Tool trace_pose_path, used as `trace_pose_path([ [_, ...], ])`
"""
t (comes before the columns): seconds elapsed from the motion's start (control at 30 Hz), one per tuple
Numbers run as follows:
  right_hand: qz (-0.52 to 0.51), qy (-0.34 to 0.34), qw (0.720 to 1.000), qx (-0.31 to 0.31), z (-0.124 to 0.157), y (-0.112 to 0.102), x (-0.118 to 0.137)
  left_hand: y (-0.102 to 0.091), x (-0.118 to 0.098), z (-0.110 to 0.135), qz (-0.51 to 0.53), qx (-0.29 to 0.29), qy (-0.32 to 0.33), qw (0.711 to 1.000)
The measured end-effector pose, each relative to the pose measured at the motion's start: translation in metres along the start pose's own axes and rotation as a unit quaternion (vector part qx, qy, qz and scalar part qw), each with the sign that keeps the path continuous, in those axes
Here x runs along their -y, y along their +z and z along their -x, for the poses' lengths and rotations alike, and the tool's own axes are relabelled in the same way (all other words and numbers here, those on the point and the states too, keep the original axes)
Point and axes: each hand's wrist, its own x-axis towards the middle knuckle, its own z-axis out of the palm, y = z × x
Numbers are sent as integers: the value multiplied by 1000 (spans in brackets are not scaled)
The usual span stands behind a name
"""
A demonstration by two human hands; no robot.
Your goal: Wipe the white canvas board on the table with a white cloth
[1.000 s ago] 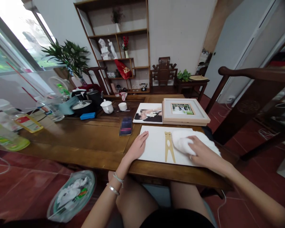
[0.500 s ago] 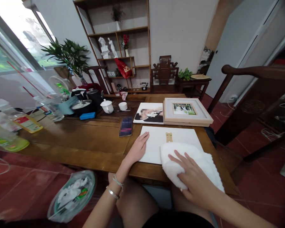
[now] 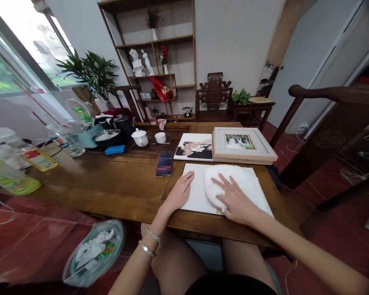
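A white board or panel (image 3: 196,196) lies flat at the table's front edge. My left hand (image 3: 183,188) rests on its left edge, fingers stretched out and holding nothing. A folded white towel (image 3: 213,180) covers the middle and much of the right of the panel. On top of the towel, my right hand (image 3: 233,198) presses down with its fingers spread. The towel hides most of the panel's surface; a small tan bit shows by the front edge below my right hand.
Behind the panel lie a photo print (image 3: 193,147) and a pale picture frame (image 3: 261,145). A phone-like dark item (image 3: 164,164) sits left of the panel. Farther left are a lidded white cup (image 3: 140,138), a blue sponge (image 3: 115,150) and bottles. A lined trash bin (image 3: 94,254) stands below.
My right hand and the towel have moved away from me and slightly left across the panel. The tan patch near the panel's far edge is now covered. My left hand stays on the edge.
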Motion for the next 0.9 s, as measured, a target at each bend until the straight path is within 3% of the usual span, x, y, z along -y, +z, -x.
trace_pose_path([
  [0.1, -18, -75, 997, 17, 23, 0, 21, 0, -1, 0, 0, -3, 3, 1000],
  [0.17, -27, -89, 996, 16, 29, -2, 21, 0, -2, 0, 2, -5, 0, 1000],
  [0.37, 0, 29, 1000, -8, -8, -5, -17, -1, -2, 0, 1, 6, -6, 1000],
  [0.47, 28, 84, 996, -2, -32, -3, -19, 0, 0, 0, 2, 5, -5, 1000],
  [0.6, 49, 90, 994, 19, -33, 1, 10, 1, 1, 0, 6, -3, -2, 1000],
  [0.77, -8, -8, 998, 54, 5, 0, 58, -1, -1, -1, -2, 9, -8, 1000],
  [0.9, -36, -24, 997, 60, 10, -9, 51, -1, -2, -1, 0, 3, -6, 1000],
])
